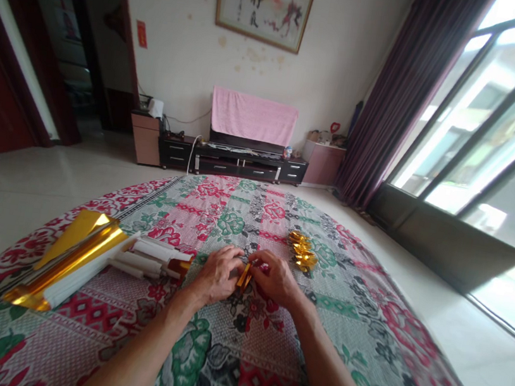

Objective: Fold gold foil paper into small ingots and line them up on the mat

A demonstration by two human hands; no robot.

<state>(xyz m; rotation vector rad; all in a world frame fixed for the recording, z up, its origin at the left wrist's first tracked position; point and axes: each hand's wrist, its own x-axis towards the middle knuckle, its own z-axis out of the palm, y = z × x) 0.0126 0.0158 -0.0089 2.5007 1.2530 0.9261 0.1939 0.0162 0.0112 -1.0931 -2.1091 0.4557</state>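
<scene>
Between my two hands is a small folded piece of gold foil paper [244, 275], narrow and creased, just above the patterned cloth [218, 334]. My left hand [216, 275] has its curled fingers on the left side of the piece. From the right, my right hand [274, 276] pinches it near its upper end. Parts of the fingertips and of the paper are hidden. To the right lies a row of shiny folded gold foil pieces [302, 254]. White paper rolls [153, 256], some showing gold, lie left of my left hand.
A stack of gold foil sheets [77, 263] with white undersides lies on the table's left. The rounded table edge curves around the far side. Beyond it stand a low black cabinet [236, 168] and a pink cloth [253, 116] draped over a screen-shaped object. Glass doors are at right.
</scene>
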